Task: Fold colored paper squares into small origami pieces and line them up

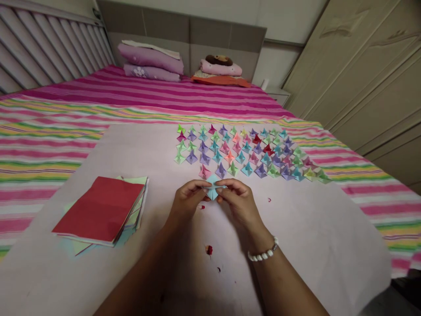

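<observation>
A small light-blue folded paper piece (pixel 212 192), diamond-shaped with flaps out to both sides, is held between my two hands in the middle of the view. My left hand (pixel 189 198) pinches its left flap between thumb and fingers. On the opposite side, my right hand (pixel 236 195) grips the right flap the same way; a white bracelet (pixel 263 254) circles that wrist. Just beyond my fingertips stand rows of small origami boats (pixel 233 168) in many colours. To the left lies a stack of coloured paper (pixel 100 210) with a red sheet on top.
A large pale sheet (pixel 305 245) covers the near part of the bed, over a striped bedspread (pixel 39 151). Small red scraps (pixel 208 250) lie in front of me. Folded purple bedding (pixel 153 61) and a pink bundle (pixel 221 68) rest at the headboard. A wardrobe (pixel 371 79) stands right.
</observation>
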